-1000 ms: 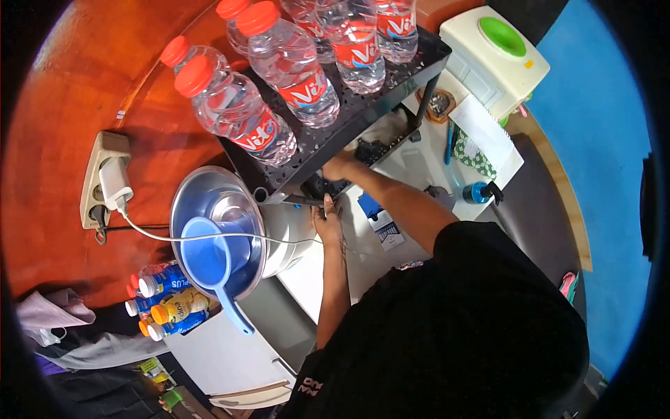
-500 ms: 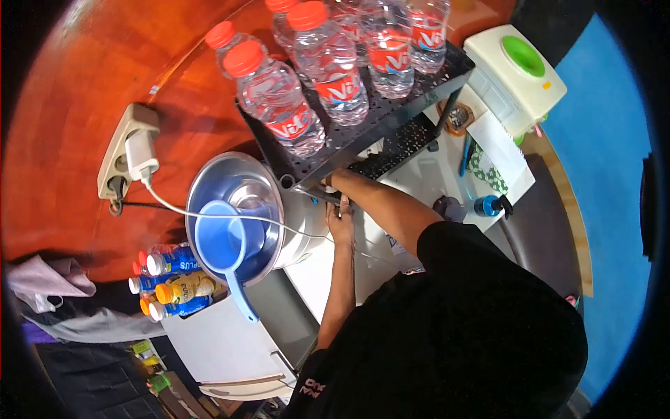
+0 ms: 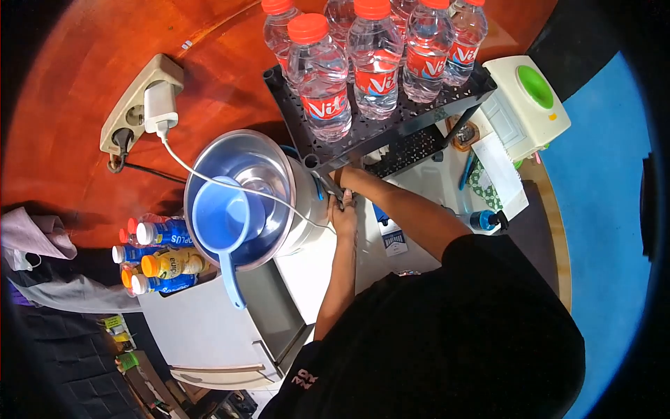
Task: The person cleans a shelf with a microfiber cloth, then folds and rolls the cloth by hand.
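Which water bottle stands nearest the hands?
The front row's leftmost bottle on the black rack: its base sits lowest in view; others stand farther back or right.

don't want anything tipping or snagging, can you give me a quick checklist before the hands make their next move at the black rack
1. Visible water bottles upright on the black rack: ok.
2. Left hand at the rack's near corner: ok.
3. Right hand has a firm grip: cannot tell, fingers hidden by the rack.
4. White cable well clear of the hands: not ok, it runs to the left wrist.
5. Blue dipper resting in the metal basin: ok, handle over the rim.
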Tool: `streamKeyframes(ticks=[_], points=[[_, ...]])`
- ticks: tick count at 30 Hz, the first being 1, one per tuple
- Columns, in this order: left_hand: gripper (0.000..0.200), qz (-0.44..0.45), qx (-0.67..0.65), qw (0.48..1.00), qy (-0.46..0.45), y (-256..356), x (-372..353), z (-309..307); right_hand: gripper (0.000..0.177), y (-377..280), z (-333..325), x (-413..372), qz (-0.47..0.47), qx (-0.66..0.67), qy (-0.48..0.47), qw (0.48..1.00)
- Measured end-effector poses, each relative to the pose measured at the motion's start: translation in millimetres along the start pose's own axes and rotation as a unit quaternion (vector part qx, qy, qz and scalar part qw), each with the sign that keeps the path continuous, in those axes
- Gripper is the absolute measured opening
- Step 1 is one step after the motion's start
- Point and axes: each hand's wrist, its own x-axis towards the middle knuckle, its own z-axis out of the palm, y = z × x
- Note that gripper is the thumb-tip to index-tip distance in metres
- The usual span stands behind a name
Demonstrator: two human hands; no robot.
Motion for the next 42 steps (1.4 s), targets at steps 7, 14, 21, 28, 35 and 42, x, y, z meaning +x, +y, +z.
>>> streamKeyframes(ticks=[7,14,21,28,35,42], points=[[0.041,-0.015,0.0,1.0,-0.015,1,0,-3,0.045,6,-2,1,-0.004,-0.094,-0.034,0.995],[0.044,-0.049,0.058,0.995,-0.068,10,0,-11,0.054,-11,-21,-8,0.078,-0.018,-0.048,0.996],[0.054,-0.022,0.102,0.992,-0.07,-9,9,-19,0.058,-23,-9,-10,0.041,0.01,-0.074,0.996],[0.051,-0.005,0.122,0.991,-0.047,-13,9,-18,0.059,-22,-26,18,0.022,-0.002,-0.068,0.997],[0.049,-0.049,0.049,0.995,-0.068,3,4,-11,0.059,-8,-16,-10,0.027,0.0,-0.064,0.998],[0.044,-0.053,0.032,0.995,-0.073,-2,5,-14,0.059,-3,-11,-19,0.031,0.01,-0.046,0.998]])
